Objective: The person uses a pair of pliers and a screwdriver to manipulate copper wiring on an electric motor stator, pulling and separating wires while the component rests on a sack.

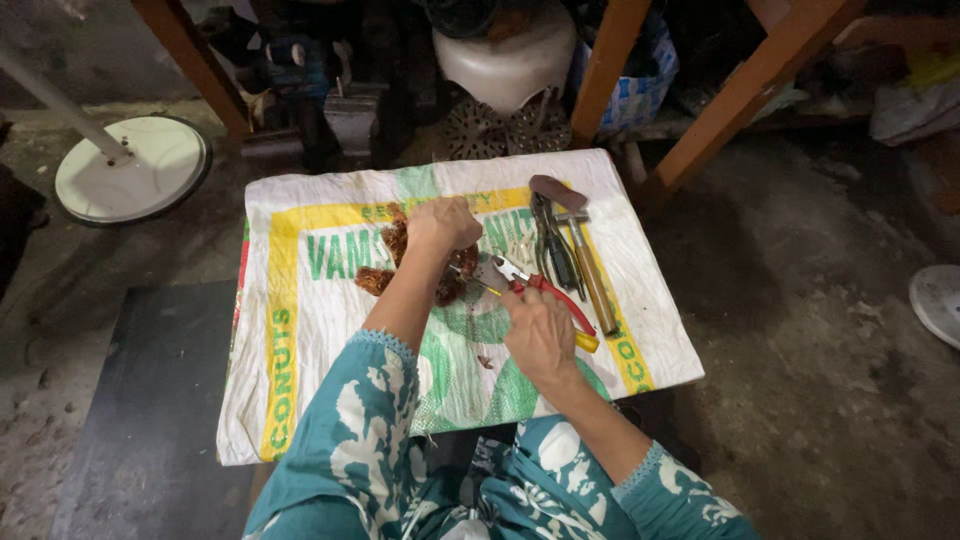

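Now your right hand is closed around the red-handled pliers; their long axis runs diagonally, nose pointing up-left toward your left hand, handles trailing down-right. Left fingers are curled down onto the brown fibrous clump at mid-sack, pinning it. Both sit on the printed woven sack. Hammer and dark pliers lie just right, lengthwise.

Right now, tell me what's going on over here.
A person in teal patterned sleeves works over a printed woven sack spread on the floor. The left hand presses on a reddish-brown tangle of copper wire. The right hand grips red-handled pliers pointed at it. A hammer and dark pliers lie alongside.
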